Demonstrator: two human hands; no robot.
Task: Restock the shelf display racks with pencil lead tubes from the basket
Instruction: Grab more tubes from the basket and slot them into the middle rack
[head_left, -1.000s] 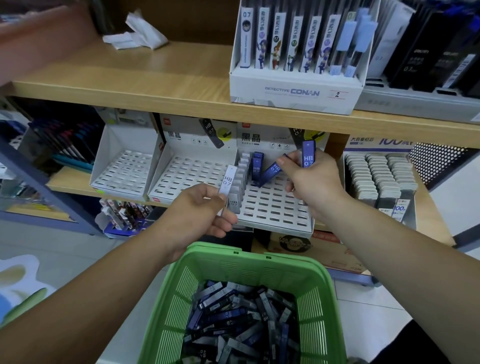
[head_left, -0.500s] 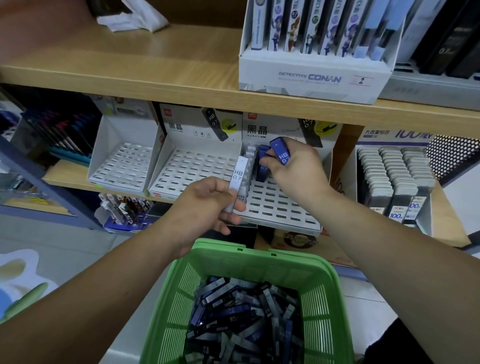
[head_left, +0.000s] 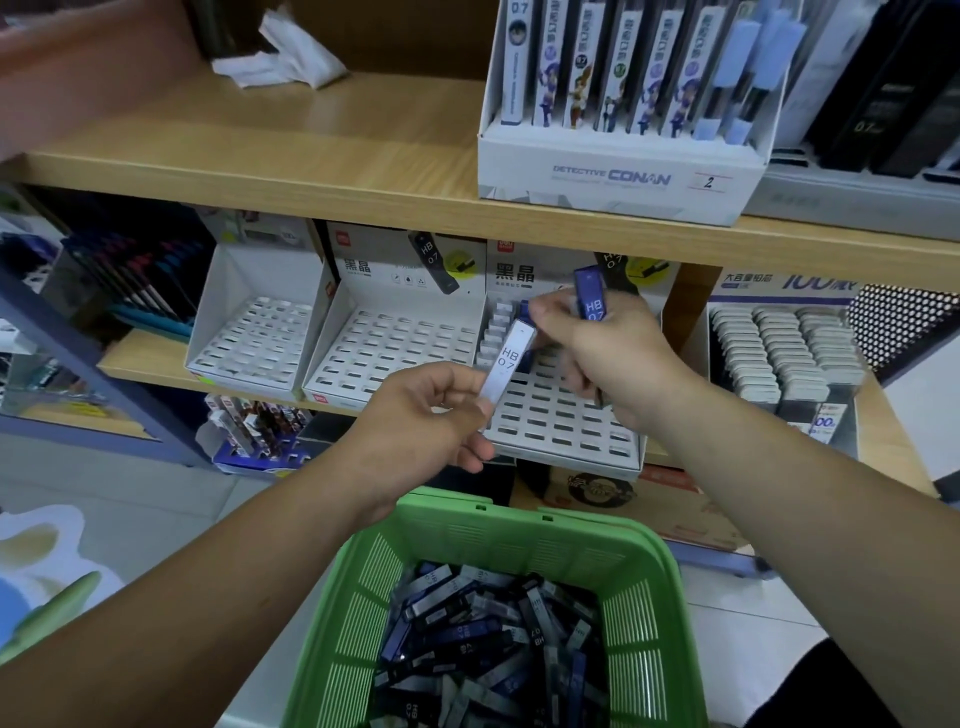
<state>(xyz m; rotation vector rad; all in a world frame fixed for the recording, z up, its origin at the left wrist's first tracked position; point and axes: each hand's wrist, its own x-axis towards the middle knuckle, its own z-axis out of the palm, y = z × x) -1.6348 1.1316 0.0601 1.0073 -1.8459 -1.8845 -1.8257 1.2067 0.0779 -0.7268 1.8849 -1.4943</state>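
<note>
**Q:** While a person faced the wooden shelf (head_left: 311, 171), what stood furthest left?

**A:** Two white slotted racks, the left rack (head_left: 260, 338) and the middle rack (head_left: 395, 353), sat side by side on the level beneath it.

**Q:** And the hands?

**A:** The left hand (head_left: 421, 421) pinched a white tube (head_left: 508, 361) marked HB 0.7, tilted, in front of the right rack (head_left: 561, 421). The right hand (head_left: 608, 353), over that rack, gripped a blue tube (head_left: 589, 293) upright. A column of white tubes (head_left: 496, 332) stood along the rack's left edge.

**Q:** The stock?

**A:** Loose tubes (head_left: 483, 639) lay heaped in the green basket (head_left: 519, 535) below both arms.
</note>
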